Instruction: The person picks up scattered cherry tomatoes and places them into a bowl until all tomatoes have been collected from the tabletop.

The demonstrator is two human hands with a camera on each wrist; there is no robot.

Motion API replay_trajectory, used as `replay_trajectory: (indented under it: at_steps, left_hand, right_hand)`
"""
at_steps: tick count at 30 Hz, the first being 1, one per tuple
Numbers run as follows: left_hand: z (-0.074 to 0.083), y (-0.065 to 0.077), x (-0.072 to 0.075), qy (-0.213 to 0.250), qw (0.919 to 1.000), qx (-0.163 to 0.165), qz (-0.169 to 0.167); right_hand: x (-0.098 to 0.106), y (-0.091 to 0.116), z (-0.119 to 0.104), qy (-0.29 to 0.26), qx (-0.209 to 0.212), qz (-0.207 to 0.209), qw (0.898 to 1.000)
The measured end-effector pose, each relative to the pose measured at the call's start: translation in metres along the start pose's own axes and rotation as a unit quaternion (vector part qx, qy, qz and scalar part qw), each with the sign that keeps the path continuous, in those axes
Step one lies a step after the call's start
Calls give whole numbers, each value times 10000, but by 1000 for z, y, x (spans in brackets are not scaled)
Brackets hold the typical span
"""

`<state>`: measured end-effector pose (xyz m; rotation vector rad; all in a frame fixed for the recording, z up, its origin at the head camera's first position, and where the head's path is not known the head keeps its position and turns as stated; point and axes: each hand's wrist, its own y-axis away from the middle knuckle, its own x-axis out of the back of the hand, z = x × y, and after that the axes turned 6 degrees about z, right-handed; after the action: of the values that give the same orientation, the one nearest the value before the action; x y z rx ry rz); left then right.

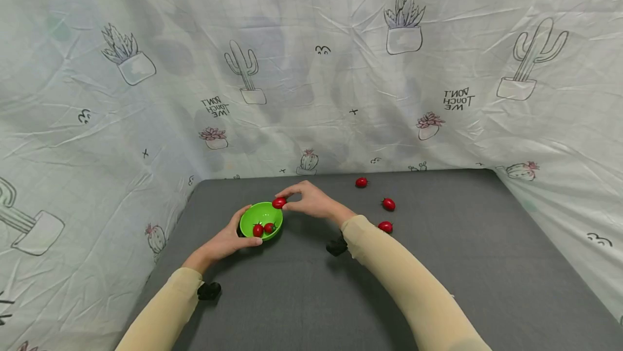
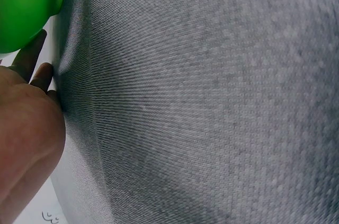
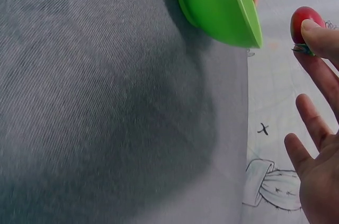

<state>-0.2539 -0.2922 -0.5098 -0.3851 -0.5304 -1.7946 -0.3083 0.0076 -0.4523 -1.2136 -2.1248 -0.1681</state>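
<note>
My left hand (image 1: 225,240) grips a light green bowl (image 1: 260,212) from its left side, with the thumb along the near rim. Two red cherry tomatoes (image 1: 257,230) lie inside the bowl. Above the bowl's right rim, my right hand (image 1: 313,202) pinches another cherry tomato (image 3: 307,20) between thumb and finger; its green stem end shows in the right wrist view. From the left wrist, only part of the bowl (image 2: 29,7) and part of the left hand (image 2: 29,128) appear.
Three more cherry tomatoes lie on the grey table (image 1: 302,297) right of the bowl: one at the back (image 1: 361,182), one further right (image 1: 388,204), one beside the right sleeve (image 1: 385,227). A white printed curtain (image 1: 292,124) hangs behind the table and along its sides.
</note>
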Motion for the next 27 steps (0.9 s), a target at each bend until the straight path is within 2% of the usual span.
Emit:
replay_trajectory:
  at_steps: [12,27]
  left_hand:
    - [3,1,4,-37,9999,-125,-91]
    - [8,-2,8,58,9999,-29,-107]
  right_hand:
    - [-20,-20,1,-115,240,-105,9996]
    - [-21,-24,-1,116,-177,-78,9997]
